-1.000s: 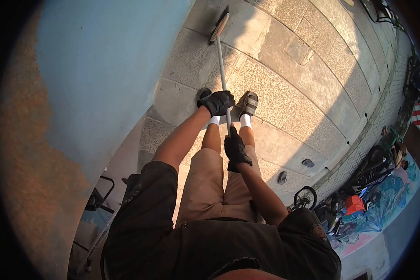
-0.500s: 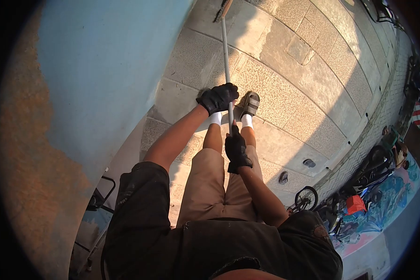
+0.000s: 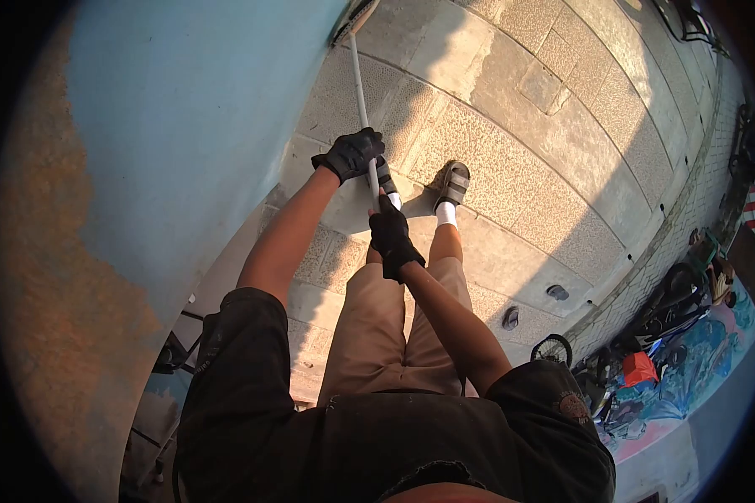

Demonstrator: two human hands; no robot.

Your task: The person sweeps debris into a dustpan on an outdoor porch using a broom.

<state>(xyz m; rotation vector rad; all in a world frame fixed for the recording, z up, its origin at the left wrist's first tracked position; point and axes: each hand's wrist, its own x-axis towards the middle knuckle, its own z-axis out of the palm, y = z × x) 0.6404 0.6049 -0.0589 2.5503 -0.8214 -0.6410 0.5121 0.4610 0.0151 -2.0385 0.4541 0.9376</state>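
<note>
A long pale pole (image 3: 361, 96) runs from my hands up to a brush head (image 3: 356, 20) beside the foot of the blue wall. My left hand (image 3: 351, 156), in a black glove with bare fingertips, is wrapped round the pole higher up. Lower down, near the pole's end, my right hand (image 3: 392, 238) is closed on it, also in a black glove. My sandalled feet stand on the paving just beyond the hands; one sandal (image 3: 454, 184) shows fully and the other is partly hidden behind the pole and left hand.
The blue wall (image 3: 193, 92) with peeling paint rises at the left. Two loose slippers (image 3: 557, 292) lie on the paving at the right. Beyond them are a bicycle wheel (image 3: 551, 350), motorbikes, a red bag (image 3: 639, 369) and a painted wall. A folding frame stands at lower left.
Both hands have moved left with the pole. The brush head has shifted left and now lies against the base of the blue wall. The foot nearer the wall shows more.
</note>
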